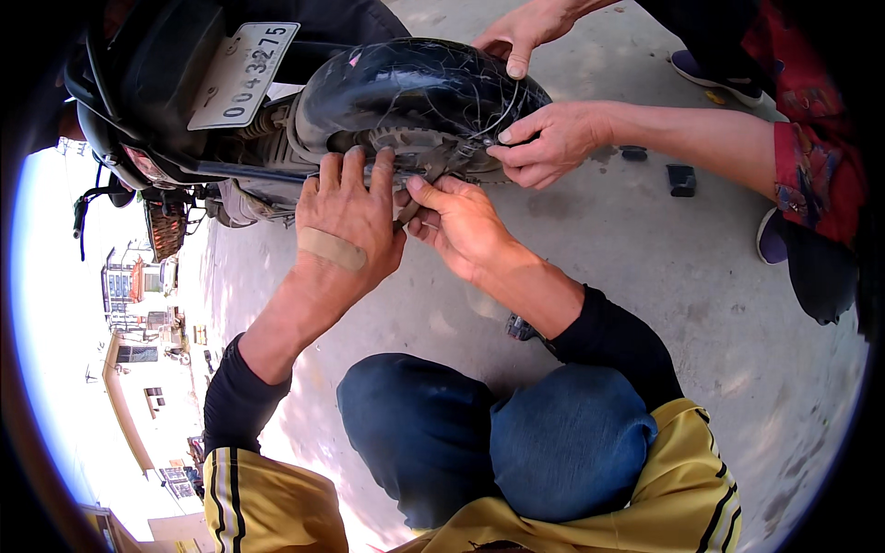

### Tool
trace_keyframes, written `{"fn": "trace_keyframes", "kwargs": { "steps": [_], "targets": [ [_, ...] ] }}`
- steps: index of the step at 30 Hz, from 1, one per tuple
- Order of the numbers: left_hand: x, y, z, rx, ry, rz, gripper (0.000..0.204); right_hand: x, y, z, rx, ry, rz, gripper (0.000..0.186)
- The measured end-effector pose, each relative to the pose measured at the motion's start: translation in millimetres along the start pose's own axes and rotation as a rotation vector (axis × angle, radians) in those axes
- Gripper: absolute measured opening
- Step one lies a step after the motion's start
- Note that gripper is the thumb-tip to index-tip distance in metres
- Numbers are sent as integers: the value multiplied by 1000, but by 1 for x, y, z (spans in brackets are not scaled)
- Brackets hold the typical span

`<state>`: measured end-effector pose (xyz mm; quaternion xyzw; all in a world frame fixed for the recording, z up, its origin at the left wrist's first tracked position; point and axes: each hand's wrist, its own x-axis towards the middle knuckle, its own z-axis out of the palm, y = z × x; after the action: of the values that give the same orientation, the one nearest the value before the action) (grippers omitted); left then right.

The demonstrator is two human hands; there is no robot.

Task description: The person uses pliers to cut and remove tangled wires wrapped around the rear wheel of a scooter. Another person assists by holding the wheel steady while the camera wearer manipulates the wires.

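A black motorcycle rear fender (369,88), scuffed with pale scratches, curves over the wheel ahead of me. Below it are a toothed sprocket (406,140) and greasy hub parts. My left hand (343,217), with a tan bandage across its back, lies over a dark frame rail (267,170), fingers outstretched and its thumb partly hidden. Close beside it, my right hand (461,221) pinches a dark, flat metal piece (407,212) below the sprocket. What that piece joins is hidden. Another person's hands (558,138) (533,35) hold a thin cable (507,111) at the fender's right end.
The motorcycle's plate (244,76) and tail light (145,166) are at upper left. On the concrete ground (664,276) lie a small black block (681,181) and a dark object (521,326) by my right arm. The other person's shoe (771,238) stands at right.
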<state>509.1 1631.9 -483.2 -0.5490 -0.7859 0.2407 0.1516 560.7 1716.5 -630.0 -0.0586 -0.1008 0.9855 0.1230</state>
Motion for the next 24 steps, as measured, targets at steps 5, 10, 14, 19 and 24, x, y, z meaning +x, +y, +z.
{"fn": "trace_keyframes", "kwargs": {
  "steps": [5, 10, 14, 19, 24],
  "targets": [
    [2, -7, 0, 4, 35, 29, 80, 3, 3, 3, 34, -1, -12, 10],
    [9, -16, 0, -40, 71, 76, 72, 5, 4, 9, 81, 35, -30, 11],
    [15, -30, -1, -101, 53, 125, 72, 13, 8, 13, 123, 38, -43, 12],
    [26, -45, 0, -127, 25, 210, 70, 17, 10, 19, 147, 51, -76, 12],
    [36, -56, -3, -136, -17, 245, 71, 21, 12, 26, 157, 73, -89, 12]
  ]
}}
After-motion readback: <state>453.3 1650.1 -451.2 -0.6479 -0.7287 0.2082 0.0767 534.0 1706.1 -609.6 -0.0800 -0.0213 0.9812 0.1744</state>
